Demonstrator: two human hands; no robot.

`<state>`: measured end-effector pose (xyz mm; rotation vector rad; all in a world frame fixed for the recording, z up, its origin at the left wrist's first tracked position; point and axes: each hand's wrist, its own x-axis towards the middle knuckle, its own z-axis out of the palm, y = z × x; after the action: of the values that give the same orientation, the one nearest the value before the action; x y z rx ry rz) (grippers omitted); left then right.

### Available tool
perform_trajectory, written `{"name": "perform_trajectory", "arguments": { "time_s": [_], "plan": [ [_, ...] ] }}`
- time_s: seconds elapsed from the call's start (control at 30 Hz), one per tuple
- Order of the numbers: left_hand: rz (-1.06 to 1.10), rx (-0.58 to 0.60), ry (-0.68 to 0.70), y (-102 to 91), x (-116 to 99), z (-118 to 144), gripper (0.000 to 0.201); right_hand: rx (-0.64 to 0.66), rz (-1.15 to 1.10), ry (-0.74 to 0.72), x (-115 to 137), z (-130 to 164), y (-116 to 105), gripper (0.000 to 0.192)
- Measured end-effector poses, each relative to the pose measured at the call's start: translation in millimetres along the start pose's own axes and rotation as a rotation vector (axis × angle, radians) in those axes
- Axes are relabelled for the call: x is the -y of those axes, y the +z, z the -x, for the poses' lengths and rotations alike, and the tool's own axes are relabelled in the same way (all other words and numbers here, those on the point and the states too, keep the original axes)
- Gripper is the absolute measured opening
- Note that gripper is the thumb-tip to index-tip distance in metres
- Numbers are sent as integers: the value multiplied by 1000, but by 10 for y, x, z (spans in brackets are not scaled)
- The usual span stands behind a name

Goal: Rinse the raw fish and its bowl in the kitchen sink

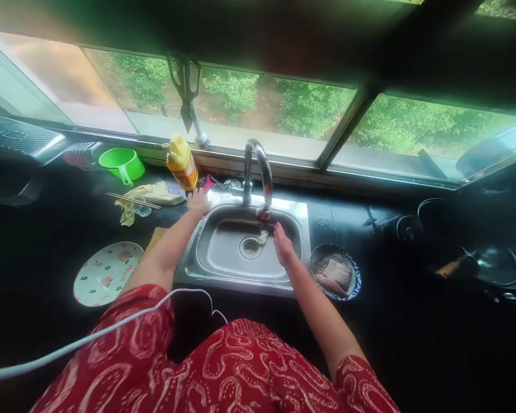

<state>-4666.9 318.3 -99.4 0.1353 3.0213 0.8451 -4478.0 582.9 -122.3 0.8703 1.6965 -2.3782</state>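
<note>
My left hand (pixel 198 201) is at the back left corner of the steel sink (pixel 217 238), just in front of a yellow bottle (pixel 183 163). Its fingers are spread and a little blurred; they hold nothing I can see. Over the right side of the basin is my right hand (pixel 282 245), flat with its fingers stretched out, below and right of the faucet (pixel 265 172). A small whitish scrap (pixel 263 237) lies beside the drain (pixel 250 248).
Right of the sink stands a bowl (pixel 358 282) with what looks like fish. A patterned plate (pixel 90 275), chopsticks (pixel 133 200) on a yellowish cloth (pixel 163 194) and a green dipper (pixel 126 163) are on the left. A white cable (pixel 112 328) crosses in front of me.
</note>
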Motion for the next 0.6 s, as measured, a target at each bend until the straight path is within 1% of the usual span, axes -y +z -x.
{"name": "perform_trajectory", "arguments": {
  "time_s": [0.03, 0.1, 0.13, 0.17, 0.2, 0.23, 0.3, 0.37, 0.4, 0.47, 0.53, 0.6],
  "plan": [
    [-40, 10, 72, 52, 18, 45, 31, -8, -51, 56, 26, -36, 124, 52],
    [-57, 68, 321, 173, -37, 99, 42, -21, -128, 131, 64, -101, 344, 51],
    [-46, 105, 407, 227, -90, 97, 47, -26, -153, 148, 72, -127, 434, 52],
    [-32, 132, 446, 267, -143, 74, 49, -31, -169, 153, 74, -147, 508, 52],
    [-12, 150, 447, 288, -188, 32, 50, -36, -176, 149, 69, -162, 565, 52],
    [23, 161, 421, 286, -218, -25, 47, -42, -175, 139, 58, -173, 607, 52],
    [171, 172, 315, 199, -216, -161, 34, -63, -168, 120, 19, -185, 653, 50],
    [464, 149, 110, -14, -124, -306, 19, -98, -178, 130, -41, -193, 672, 46],
    [611, 122, -6, -171, -45, -378, 15, -117, -202, 148, -77, -196, 678, 43],
    [852, 33, -210, -569, 168, -519, 21, -148, -268, 195, -161, -198, 694, 38],
    [1018, -46, -341, -1019, 413, -653, 31, -178, -320, 247, -253, -190, 715, 32],
    [1143, -77, -441, -1424, 635, -778, 33, -215, -341, 306, -345, -168, 735, 29]
  ]
}}
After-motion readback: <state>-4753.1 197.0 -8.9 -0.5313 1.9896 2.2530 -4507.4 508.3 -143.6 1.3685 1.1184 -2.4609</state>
